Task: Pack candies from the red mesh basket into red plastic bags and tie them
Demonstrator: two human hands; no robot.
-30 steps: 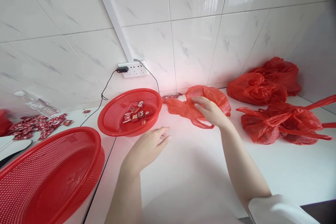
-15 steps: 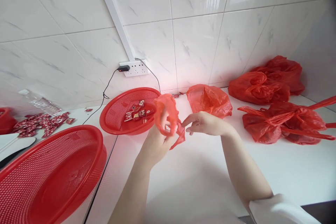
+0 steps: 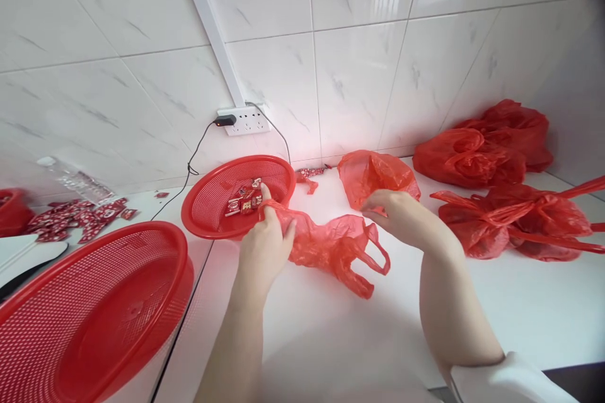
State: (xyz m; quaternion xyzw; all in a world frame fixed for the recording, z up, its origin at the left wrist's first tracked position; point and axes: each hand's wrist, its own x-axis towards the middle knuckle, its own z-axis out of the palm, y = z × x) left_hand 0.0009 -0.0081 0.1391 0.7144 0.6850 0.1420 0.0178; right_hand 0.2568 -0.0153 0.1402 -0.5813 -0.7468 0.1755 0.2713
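Observation:
A thin red plastic bag [image 3: 326, 249] lies stretched out over the white table, its loop handles toward the right. My left hand [image 3: 267, 236] grips the bag's left end, in front of the round red basket [image 3: 193, 217], which has several small wrapped sweets [image 3: 246, 205] in it. Just above the bag's right end is my right hand [image 3: 394, 211], its fingers bent and partly hidden; whether they pinch anything is unclear. Behind that hand sits an opened red bag [image 3: 373, 170].
Filled red bags [image 3: 477, 151] stand at the back right, with tied ones [image 3: 515, 220] before them. A large red basket [image 3: 118, 302] fills the lower left. Red packets [image 3: 70, 220], a clear bottle [image 3: 78, 181] and a power strip [image 3: 246, 120] with cables are behind.
The bunched red bag has been spread out to the right. My left hand has moved slightly left and lower, and my right hand has shifted right, away from it.

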